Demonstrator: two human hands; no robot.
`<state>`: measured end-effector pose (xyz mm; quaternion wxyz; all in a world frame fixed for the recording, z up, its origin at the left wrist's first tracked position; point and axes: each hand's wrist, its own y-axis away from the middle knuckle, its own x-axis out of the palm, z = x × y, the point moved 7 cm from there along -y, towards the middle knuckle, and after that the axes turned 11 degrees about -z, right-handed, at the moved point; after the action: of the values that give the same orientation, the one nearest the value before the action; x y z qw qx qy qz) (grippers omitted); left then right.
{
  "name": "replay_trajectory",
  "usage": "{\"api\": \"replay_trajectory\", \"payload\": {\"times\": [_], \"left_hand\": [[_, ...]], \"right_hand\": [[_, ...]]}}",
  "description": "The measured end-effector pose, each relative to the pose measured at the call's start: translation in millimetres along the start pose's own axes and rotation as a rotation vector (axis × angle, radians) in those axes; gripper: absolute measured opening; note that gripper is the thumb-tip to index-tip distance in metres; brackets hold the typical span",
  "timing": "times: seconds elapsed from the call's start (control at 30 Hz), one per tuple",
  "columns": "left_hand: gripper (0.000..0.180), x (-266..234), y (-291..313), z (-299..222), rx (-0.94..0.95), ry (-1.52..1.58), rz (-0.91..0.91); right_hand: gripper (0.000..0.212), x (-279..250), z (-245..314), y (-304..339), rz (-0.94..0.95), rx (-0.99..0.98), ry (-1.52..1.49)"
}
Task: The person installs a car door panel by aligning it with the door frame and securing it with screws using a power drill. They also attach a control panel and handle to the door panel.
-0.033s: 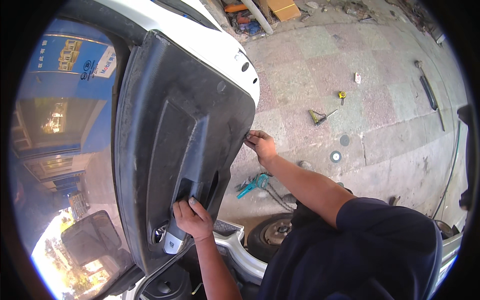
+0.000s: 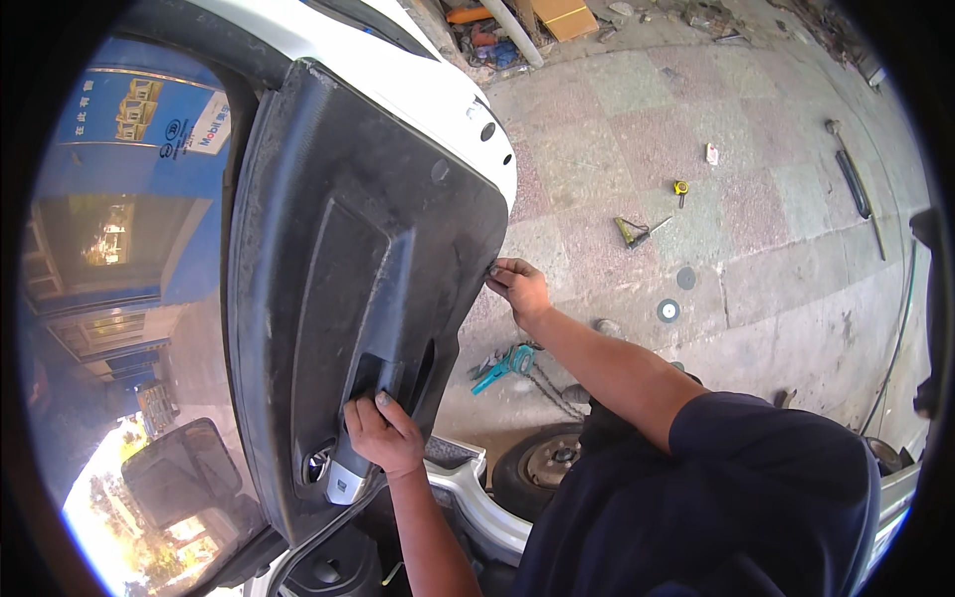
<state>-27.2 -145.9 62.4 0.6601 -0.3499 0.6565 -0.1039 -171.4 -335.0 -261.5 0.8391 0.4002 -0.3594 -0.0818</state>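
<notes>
Dark door panel (image 2: 338, 289) upright, long axis vertical, left hand (image 2: 383, 438) low, right hand (image 2: 519, 289) at edge

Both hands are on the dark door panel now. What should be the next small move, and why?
Probably a gentle pull outward at the panel's edge. The right hand grips the rim of the dark door panel where it meets the white door, and the left hand holds the handle recess, steadying the panel from below.

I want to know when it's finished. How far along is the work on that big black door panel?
The black door panel lies against the white door. In hand: the left hand grips its handle recess, the right hand pinches its edge. Whether it is clipped on cannot be told. Tools lie on the pavement.
</notes>
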Motion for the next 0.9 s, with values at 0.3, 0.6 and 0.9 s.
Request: {"api": "replay_trajectory", "payload": {"times": [0.3, 0.6, 0.9], "left_hand": [[0.030, 1.2, -0.6, 1.1, 0.011, -0.013, 0.000], [0.031, 2.4, -2.2, 1.3, 0.011, -0.012, 0.005], [0.030, -0.3, 0.7, -0.8, 0.009, -0.016, -0.021]], "right_hand": [[0.017, -17.8, -11.7, -15.3, 0.043, -0.028, 0.099], [0.019, -17.0, -3.9, -25.3, 0.061, -0.069, 0.214], [0.019, 0.3, 118.8, -24.8, 0.041, -0.229, 0.004]]}}
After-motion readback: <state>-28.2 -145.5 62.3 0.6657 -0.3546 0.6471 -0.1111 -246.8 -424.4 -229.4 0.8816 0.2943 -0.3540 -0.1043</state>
